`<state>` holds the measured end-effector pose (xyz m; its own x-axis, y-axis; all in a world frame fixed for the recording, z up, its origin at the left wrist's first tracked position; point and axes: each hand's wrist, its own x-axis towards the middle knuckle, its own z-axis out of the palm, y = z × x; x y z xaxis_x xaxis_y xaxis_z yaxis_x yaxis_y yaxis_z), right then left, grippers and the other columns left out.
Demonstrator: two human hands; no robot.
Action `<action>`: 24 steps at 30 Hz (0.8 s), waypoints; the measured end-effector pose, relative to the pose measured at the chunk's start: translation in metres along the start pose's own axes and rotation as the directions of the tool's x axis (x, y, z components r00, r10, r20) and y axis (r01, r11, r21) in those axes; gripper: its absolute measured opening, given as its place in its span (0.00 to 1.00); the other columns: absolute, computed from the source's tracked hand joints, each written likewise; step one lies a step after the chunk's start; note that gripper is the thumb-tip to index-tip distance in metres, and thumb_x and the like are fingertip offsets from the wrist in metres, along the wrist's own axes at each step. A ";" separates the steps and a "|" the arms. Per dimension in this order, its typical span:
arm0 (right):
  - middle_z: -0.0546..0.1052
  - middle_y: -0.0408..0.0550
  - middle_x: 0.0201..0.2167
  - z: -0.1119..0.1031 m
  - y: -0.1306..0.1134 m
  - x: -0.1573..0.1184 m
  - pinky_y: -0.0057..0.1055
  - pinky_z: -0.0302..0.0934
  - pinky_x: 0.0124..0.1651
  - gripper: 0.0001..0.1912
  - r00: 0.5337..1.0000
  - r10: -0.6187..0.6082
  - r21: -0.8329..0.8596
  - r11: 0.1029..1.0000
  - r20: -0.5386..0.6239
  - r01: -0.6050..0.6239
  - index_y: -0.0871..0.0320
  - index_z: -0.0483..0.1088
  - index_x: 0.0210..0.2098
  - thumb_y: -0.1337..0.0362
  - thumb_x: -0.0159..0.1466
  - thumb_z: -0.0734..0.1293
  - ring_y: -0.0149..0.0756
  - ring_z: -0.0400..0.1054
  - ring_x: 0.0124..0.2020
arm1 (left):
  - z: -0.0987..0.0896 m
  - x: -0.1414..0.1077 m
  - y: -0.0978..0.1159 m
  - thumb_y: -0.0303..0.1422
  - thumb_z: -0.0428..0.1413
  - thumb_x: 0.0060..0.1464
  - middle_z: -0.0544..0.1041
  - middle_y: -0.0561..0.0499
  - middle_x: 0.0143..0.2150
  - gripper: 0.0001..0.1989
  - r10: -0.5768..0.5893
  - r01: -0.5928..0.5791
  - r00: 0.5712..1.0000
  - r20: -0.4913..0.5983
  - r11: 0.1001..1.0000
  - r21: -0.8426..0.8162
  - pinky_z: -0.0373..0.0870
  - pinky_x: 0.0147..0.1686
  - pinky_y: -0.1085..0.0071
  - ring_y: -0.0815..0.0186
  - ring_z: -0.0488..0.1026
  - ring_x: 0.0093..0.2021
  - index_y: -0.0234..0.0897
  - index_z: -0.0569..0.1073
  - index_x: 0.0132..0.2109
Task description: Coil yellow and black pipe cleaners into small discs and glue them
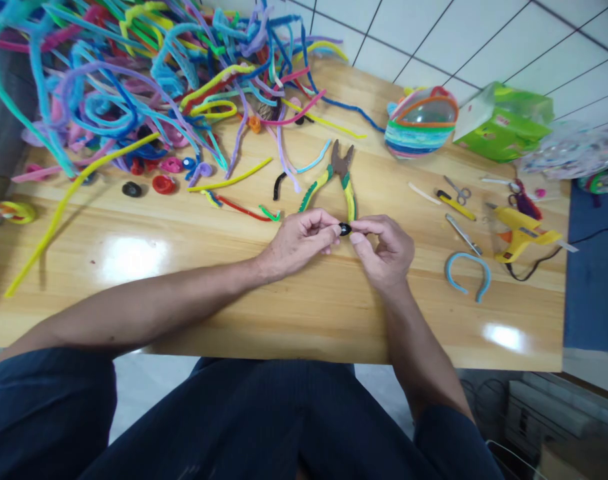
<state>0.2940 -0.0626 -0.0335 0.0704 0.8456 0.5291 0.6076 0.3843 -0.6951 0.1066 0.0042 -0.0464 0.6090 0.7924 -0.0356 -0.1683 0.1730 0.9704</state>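
Just in front of the pliers' handles, a small shiny black oval piece (345, 229) is held between my two hands. My left hand (304, 241) pinches its left side with thumb and index finger. From the other side, my right hand (385, 250) is closed, its thumb and index fingertips at the piece's right end. Pliers (341, 167) with yellow-green handles lie spread directly beyond my fingers. A short black pipe cleaner (278, 186) rests to the left of the pliers, near a red pipe cleaner (244, 209) with green and yellow-blue ends.
A tangled heap of colourful pipe cleaners (134, 87) fills the back left. A striped rounded object (421, 137) and a green packet (509, 130) stand at the back right. Rightward lie a yellow cutter (456, 205), a glue gun (524, 230) with its cord, and a blue arc (468, 257).
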 end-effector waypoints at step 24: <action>0.82 0.44 0.38 0.000 0.001 0.000 0.37 0.73 0.40 0.11 0.997 -0.004 0.025 1.000 0.076 0.002 0.50 0.79 0.48 0.68 0.67 0.72 0.35 0.76 0.35 | 0.001 -0.003 0.004 0.36 0.62 0.62 0.78 0.53 0.27 0.08 0.028 -0.030 0.999 0.022 0.995 0.096 0.70 0.29 0.75 0.71 0.72 0.27 0.35 0.79 0.37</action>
<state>0.2949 -0.0626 -0.0341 0.0075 0.8699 0.4932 0.5880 0.3951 -0.7058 0.1042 0.0018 -0.0422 0.6208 0.7840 -0.0032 -0.1111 0.0920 0.9895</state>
